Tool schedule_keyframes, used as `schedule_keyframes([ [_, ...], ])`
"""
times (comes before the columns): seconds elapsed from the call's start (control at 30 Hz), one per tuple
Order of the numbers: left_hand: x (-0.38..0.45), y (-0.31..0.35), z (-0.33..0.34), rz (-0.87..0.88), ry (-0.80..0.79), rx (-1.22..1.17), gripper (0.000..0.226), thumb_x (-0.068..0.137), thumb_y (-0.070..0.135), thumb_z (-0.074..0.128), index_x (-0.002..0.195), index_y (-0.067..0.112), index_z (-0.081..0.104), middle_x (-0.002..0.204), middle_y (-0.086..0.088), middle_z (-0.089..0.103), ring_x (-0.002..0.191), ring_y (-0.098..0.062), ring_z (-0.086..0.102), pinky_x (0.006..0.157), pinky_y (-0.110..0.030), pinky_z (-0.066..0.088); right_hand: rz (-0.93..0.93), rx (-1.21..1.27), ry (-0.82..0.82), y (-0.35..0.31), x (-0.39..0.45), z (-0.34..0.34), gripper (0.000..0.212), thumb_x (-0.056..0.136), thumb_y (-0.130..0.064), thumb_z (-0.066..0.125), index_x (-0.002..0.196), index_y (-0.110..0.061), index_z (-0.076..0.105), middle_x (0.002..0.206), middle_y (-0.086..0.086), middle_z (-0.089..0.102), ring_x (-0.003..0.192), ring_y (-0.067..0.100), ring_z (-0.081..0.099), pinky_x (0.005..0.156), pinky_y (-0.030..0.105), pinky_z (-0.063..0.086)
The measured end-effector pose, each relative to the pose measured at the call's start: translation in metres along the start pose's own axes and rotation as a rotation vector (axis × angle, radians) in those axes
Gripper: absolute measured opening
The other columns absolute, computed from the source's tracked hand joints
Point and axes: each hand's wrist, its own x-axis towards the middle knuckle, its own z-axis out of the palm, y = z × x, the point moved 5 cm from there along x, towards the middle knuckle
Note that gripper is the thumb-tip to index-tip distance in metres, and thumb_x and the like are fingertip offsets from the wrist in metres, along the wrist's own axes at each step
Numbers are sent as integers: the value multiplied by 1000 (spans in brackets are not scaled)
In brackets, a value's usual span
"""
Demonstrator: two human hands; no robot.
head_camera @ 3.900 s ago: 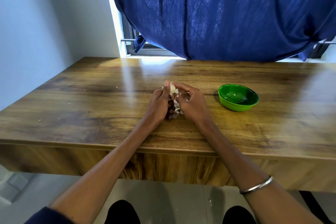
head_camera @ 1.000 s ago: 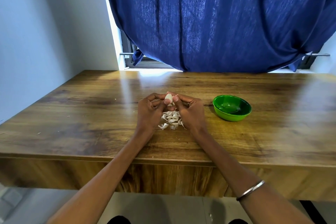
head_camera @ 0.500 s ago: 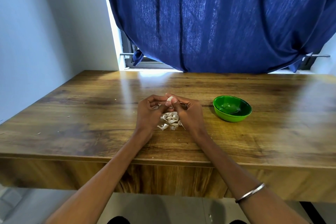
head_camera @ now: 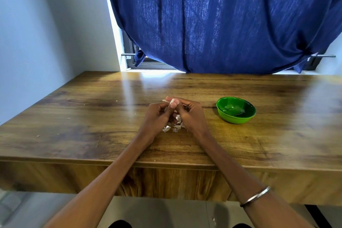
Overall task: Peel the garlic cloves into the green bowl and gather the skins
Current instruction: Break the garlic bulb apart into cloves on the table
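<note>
Seen from the head camera looking down, two bare forearms reach forward over the near edge of a glossy brown wooden table [head_camera: 74, 116] and meet at its middle. The left hand [head_camera: 156, 116] and the right hand [head_camera: 192, 116] are pressed close together, fingers curled inward, and between their raised fingertips they pinch a small pale garlic clove [head_camera: 172, 101] with a wisp of papery skin sticking out to its left. Directly beneath the hands, in the gap between the two wrists, lies a small heap of white, papery garlic pieces [head_camera: 174, 127] on the tabletop; whether these are skins or whole cloves cannot be told. A round, shiny green plastic bowl [head_camera: 236, 110] sits on the table to the right of the right hand, near it but not touching; what it holds is not clear. A thin silver metal bangle [head_camera: 256, 196] circles the right forearm, close to the camera. Beyond the hands, at the far edge of the table, a dark blue fabric curtain [head_camera: 212, 20] hangs across a window, with a pale wall to the left of the left hand.
</note>
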Motion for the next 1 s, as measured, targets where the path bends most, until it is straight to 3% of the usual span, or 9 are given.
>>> schedule_keyframes([
  [0.13, -2, 1, 8, 0, -48, 108, 33, 107, 30, 44, 83, 14, 61, 62, 2, 58, 55, -14, 58, 49, -24, 47, 4, -47, -24, 2, 1, 1, 23, 102, -13, 58, 118, -15, 74, 104, -9, 76, 79, -6, 68, 67, 12, 53],
  [0.27, -2, 0, 9, -11, -28, 88, 34, 110, 27, 38, 85, 15, 59, 52, 3, 52, 46, -18, 53, 41, -25, 40, -13, -64, -33, 1, 2, 5, 24, 103, -13, 55, 115, -16, 76, 114, -9, 75, 103, -4, 67, 83, 14, 53],
  [0.37, -2, 3, 10, 23, -21, 95, 34, 110, 29, 37, 90, 15, 61, 52, -2, 56, 46, -26, 56, 41, -29, 42, 1, -16, -8, 0, 1, 5, 24, 104, -14, 54, 113, -16, 76, 109, -11, 76, 93, 16, 74, 74, 32, 62],
  [0.43, -2, 4, 11, 37, -11, 105, 36, 110, 30, 36, 90, 13, 61, 52, -3, 56, 45, -27, 54, 42, -30, 42, -12, 4, -2, 0, 1, 6, 26, 104, -11, 51, 112, -13, 76, 111, -9, 76, 91, 11, 74, 70, 25, 61],
  [0.53, -1, 6, 9, 88, 39, 124, 38, 111, 21, 37, 81, 14, 58, 46, 7, 52, 41, -3, 45, 41, -22, 37, -43, 31, -12, -4, 1, 12, 30, 104, -3, 47, 110, -8, 75, 114, -2, 75, 103, 0, 70, 86, 19, 55],
  [0.67, 0, 9, 7, 142, 89, 181, 40, 109, 15, 40, 75, 21, 60, 59, 10, 58, 51, 3, 50, 51, -17, 38, -44, 12, -3, -1, 3, 18, 33, 104, -1, 43, 104, -13, 74, 111, -1, 76, 107, 4, 69, 96, 26, 54],
  [0.87, -1, 8, 7, 105, 80, 225, 43, 110, 23, 40, 79, 1, 60, 56, -4, 52, 44, -9, 44, 41, -28, 36, -9, 21, 23, 0, 0, 17, 36, 105, -3, 42, 98, -16, 74, 104, -1, 77, 103, 6, 71, 94, 29, 56],
  [1.0, -5, 4, 9, 10, 31, 95, 45, 111, 32, 35, 76, 9, 52, 44, 4, 46, 35, -12, 43, 31, -23, 36, -11, 15, 44, -4, 0, 13, 35, 105, -5, 42, 100, -14, 76, 99, -2, 78, 93, 7, 73, 85, 26, 58],
])
